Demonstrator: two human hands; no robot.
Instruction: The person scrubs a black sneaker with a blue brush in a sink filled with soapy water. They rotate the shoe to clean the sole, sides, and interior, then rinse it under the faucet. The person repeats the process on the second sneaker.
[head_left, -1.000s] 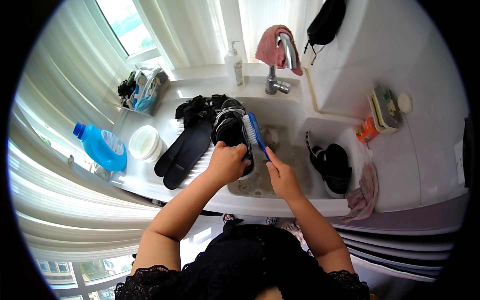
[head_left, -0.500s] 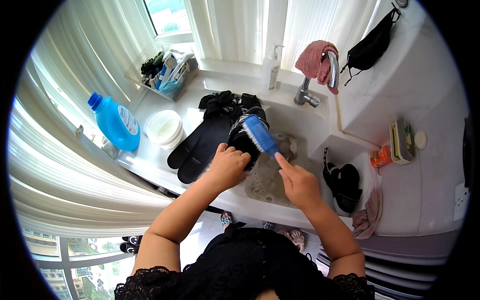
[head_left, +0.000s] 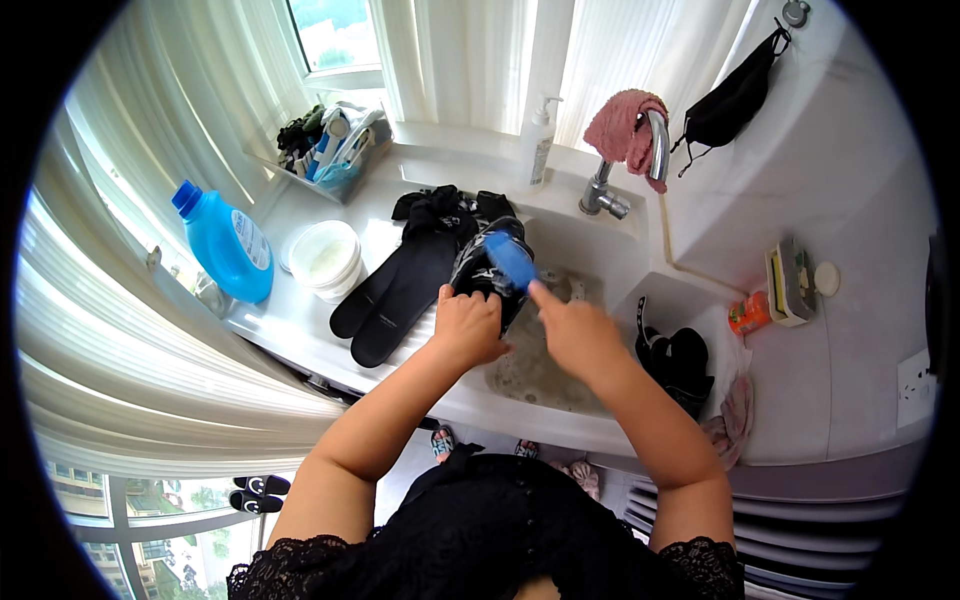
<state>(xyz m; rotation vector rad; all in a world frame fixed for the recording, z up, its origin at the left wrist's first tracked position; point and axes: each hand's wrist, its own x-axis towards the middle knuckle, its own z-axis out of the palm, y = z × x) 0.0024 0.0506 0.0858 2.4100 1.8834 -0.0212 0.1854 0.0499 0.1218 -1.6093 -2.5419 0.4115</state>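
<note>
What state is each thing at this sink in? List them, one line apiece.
Left hand: gripping the black shoe over the sink.
Right hand: holding the blue brush against the shoe.
Faucet: no water seen running, pink cloth draped over it.
Sink: holds soapy water.
Blue detergent bottle: upright, capped.
White tub: lid on.
Black insoles: lying flat on the counter.

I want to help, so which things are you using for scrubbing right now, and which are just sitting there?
In use:
- black shoe, held by the left hand
- blue scrub brush, in the right hand
- sink with soapy water

Just lying about:
- black insoles
- blue detergent bottle
- white tub
- soap pump bottle
- pink cloth on the tap
- black sandals
</note>
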